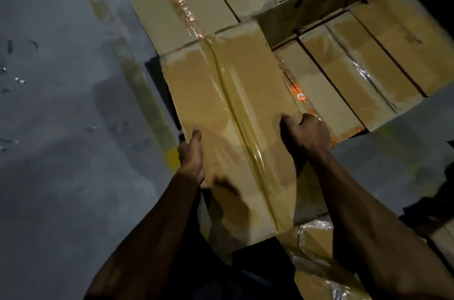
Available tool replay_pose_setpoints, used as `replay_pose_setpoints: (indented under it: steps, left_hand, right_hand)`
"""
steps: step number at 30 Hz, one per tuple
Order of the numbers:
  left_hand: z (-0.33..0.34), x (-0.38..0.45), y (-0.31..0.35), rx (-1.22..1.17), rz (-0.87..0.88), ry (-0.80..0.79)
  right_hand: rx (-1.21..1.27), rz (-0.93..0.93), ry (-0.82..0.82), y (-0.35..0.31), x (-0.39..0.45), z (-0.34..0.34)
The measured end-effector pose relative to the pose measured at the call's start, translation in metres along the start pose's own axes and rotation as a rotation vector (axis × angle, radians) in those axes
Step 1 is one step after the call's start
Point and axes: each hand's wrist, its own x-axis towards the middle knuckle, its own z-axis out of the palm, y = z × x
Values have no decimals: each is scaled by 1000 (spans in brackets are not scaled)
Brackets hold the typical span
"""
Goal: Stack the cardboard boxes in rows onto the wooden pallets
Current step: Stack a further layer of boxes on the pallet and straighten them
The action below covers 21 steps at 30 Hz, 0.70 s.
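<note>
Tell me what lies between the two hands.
In the head view, the taped cardboard box spans the whole stretch: the left hand holds its left edge, the right hand its right edge.

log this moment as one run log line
step: carrying box | left hand: grips left edge of taped box | right hand: grips right edge | ahead: rows of stacked boxes | pallet: not visible

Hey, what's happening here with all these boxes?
A person is carrying a taped cardboard box with both bare hands. The left hand grips its left edge and the right hand curls over its right edge. Ahead and to the right lie rows of similar stacked boxes, on a grey concrete floor. The held box isn't set down among them yet.
</note>
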Motion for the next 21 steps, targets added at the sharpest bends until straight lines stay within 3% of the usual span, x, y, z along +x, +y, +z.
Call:
replay_pose_setpoints:
  steps: [7,21]
  left_hand:
    - [26,-7,-22,-27,-85,140]
    - [58,30,-36,28,-73,182]
  right_hand:
    - [-7,-106,-61,18,46,16]
    - [50,-130,-131,38,90,40]
